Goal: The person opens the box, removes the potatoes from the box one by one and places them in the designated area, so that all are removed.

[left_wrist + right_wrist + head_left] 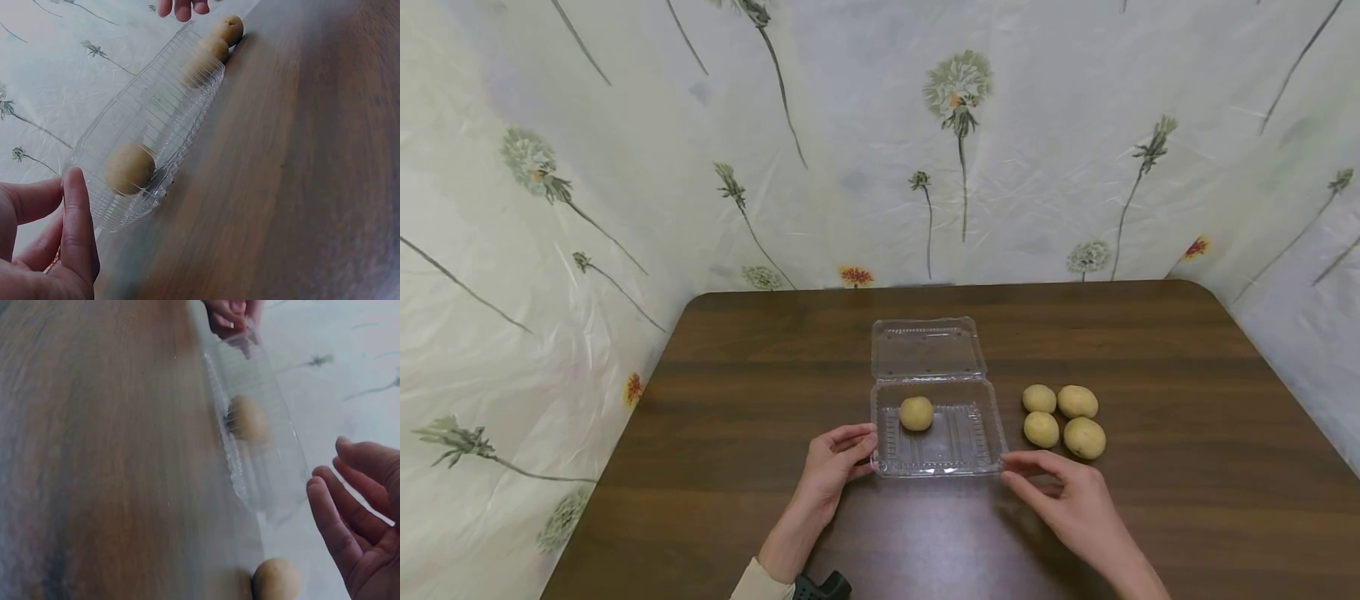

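Observation:
A clear plastic clamshell container [940,468] lies on the table with its lid [928,348] folded back. One potato [917,413] is inside, towards the left; it also shows through the wall in the left wrist view [130,169]. My left hand [837,471] pinches the container's left rim near the front corner between thumb and fingers. By the front right corner is my right hand [1067,500], its thumb apart from the fingers and nothing held between them. The fingertips are at or very near the rim; actual contact is hard to tell.
Several more potatoes [1085,438] sit grouped on the brown wooden table [737,400], right of the container and just beyond the right hand. A pale curtain [850,167] printed with dandelions hangs behind the table and along its sides.

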A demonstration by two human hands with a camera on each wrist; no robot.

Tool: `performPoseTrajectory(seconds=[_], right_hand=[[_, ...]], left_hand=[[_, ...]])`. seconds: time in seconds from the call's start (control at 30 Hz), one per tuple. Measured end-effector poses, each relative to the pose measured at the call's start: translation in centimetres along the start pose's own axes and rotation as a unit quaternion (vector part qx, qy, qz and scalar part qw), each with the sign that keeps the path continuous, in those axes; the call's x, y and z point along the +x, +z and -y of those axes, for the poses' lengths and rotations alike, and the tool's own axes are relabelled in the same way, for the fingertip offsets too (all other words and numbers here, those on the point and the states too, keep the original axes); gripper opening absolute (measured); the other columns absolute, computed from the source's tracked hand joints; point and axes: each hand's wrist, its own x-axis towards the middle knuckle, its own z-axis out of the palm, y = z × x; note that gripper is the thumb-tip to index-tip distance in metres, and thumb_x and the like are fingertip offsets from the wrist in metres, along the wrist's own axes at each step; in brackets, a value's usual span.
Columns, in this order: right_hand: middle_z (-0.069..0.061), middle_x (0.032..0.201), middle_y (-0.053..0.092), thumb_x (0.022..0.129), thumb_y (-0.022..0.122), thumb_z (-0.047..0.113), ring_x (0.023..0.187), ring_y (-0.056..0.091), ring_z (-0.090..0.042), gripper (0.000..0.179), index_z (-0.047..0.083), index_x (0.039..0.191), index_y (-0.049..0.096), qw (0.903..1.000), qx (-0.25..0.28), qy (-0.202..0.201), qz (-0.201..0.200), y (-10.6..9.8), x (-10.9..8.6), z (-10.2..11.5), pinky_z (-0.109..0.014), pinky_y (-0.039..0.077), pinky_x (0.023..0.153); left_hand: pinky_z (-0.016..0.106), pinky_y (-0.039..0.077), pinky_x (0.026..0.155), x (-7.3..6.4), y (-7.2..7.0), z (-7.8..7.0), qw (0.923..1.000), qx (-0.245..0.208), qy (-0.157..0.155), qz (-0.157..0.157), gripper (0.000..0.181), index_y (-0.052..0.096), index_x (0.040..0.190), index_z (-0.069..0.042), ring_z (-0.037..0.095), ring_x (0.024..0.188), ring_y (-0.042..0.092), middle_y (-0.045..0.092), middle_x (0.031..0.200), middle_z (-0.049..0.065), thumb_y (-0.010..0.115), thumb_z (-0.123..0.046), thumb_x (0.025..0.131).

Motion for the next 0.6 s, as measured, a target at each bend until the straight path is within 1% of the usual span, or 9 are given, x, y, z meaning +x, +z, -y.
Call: performPoseTrajectory(seconds=[0.1, 0.3, 0.5, 0.6], right_hand=[[0.013, 0.090, 0.070, 0.084, 0.079, 0.015, 0.084, 0.065, -0.005, 0.018, 0.016, 0.101, 0.075, 0.9999, -0.006, -0.007, -0.006, 0.1, 0.2, 0.2, -0.021, 0.056, 0.065], [0.012, 0.090, 0.070, 0.084, 0.079, 0.013, 0.085, 0.065, -0.004, 0.017, 0.015, 0.101, 0.075, 0.9998, -0.003, -0.020, -0.003, 0.4, 0.7, 0.4, -0.021, 0.056, 0.064], [0.009, 0.092, 0.071, 0.083, 0.079, 0.008, 0.086, 0.066, -0.006, 0.019, 0.012, 0.101, 0.075, 0.9993, 0.007, -0.034, -0.010, 0.4, 1.4, 0.7, -0.021, 0.056, 0.067], [0.006, 0.094, 0.072, 0.085, 0.077, 0.010, 0.087, 0.068, -0.008, 0.017, 0.013, 0.102, 0.074, 0.9990, 0.019, -0.040, 0.003, 0.5, 2.0, 0.9, -0.022, 0.056, 0.071]], left_hand=[[0.028, 0.058, 0.070, 0.1, 0.0, 0.0, 1.0000, 0.000, 0.002, 0.000, 0.037, 0.062, 0.118, 0.011, 0.015, 0.080, 0.065, 0.067, 0.100, 0.013, 0.073, -0.008, 0.088], [0.028, 0.058, 0.070, 0.1, -0.2, 0.1, 1.0000, 0.002, 0.000, -0.002, 0.038, 0.063, 0.118, 0.010, 0.014, 0.080, 0.066, 0.067, 0.102, 0.015, 0.074, -0.010, 0.088], [0.029, 0.058, 0.071, 0.2, -0.2, 0.1, 1.0000, 0.002, 0.003, 0.004, 0.039, 0.062, 0.119, 0.010, 0.014, 0.081, 0.065, 0.067, 0.100, 0.013, 0.074, -0.011, 0.088], [0.029, 0.058, 0.072, 0.2, -0.2, 0.1, 1.0000, 0.003, 0.003, 0.004, 0.039, 0.062, 0.119, 0.010, 0.014, 0.081, 0.065, 0.067, 0.100, 0.013, 0.074, -0.011, 0.088]])
